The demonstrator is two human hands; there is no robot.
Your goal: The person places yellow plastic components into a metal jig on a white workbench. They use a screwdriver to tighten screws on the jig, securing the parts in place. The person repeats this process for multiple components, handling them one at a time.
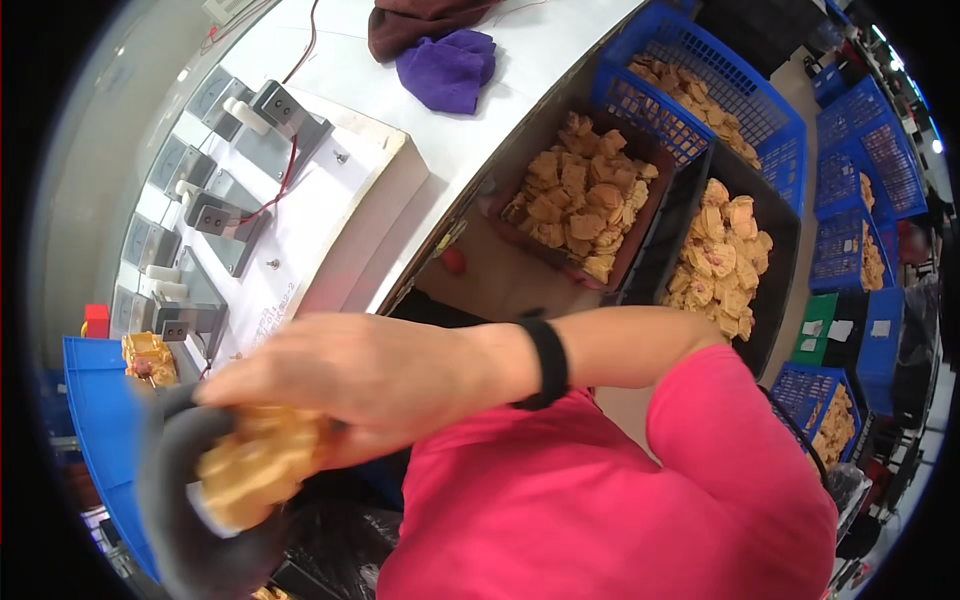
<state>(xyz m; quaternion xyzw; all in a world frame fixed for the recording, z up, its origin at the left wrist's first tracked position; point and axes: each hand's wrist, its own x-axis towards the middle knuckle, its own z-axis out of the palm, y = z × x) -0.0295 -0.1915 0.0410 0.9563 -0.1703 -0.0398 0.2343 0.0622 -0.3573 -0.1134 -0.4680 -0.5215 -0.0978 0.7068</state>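
Observation:
My right hand [365,375], bare with a black band at the wrist, reaches across to the left. Its fingers curl over a yellow, lumpy moulded piece [262,465]. Around the other side of that piece wraps my left hand [205,535], in a dark grey glove and smeared by motion. A bit of white shows at the piece's lower edge. Just beyond the hands, a similar yellow piece [148,358] with a reddish part sits at the near end of a row of grey metal fixtures [205,220].
The fixtures stand on a thick white board [350,230] on a white table. A purple cloth [447,70] and a brown cloth [415,25] lie farther back. Right of the table, a brown bin [645,225], a black bin [785,270] and blue crates [780,130] hold yellow-tan pieces. A blue panel [100,430] stands at left.

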